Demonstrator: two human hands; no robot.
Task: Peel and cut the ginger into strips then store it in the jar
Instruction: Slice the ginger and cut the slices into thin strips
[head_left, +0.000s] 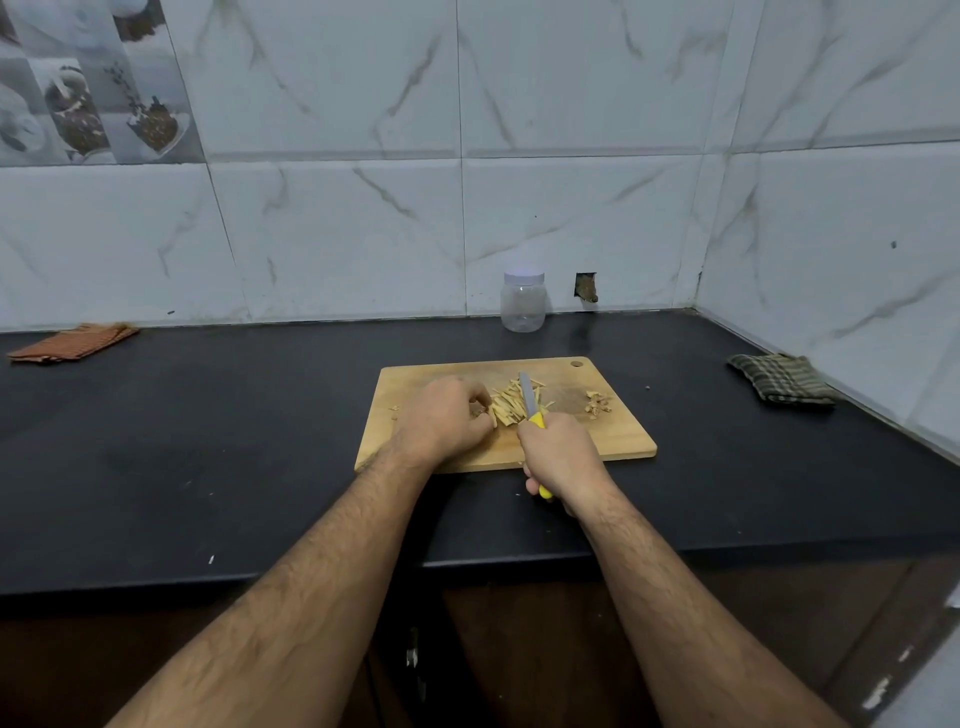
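Note:
A wooden cutting board (618, 436) lies on the black counter. Pale ginger strips (511, 402) are heaped at its middle. My left hand (447, 418) rests on the board with curled fingers against the left side of the heap, pinching a piece of ginger that is mostly hidden. My right hand (563, 457) grips the yellow handle of a knife (529, 400), whose blade lies over the strips and points away from me. A small pile of ginger peel (598, 404) sits near the board's right end. A clear plastic jar (522, 301) with a white lid on stands against the wall behind the board.
A folded orange cloth (72, 343) lies far left on the counter (208, 441). A green checked cloth (779, 384) lies at the right near the corner wall. The counter's front edge runs just below my forearms.

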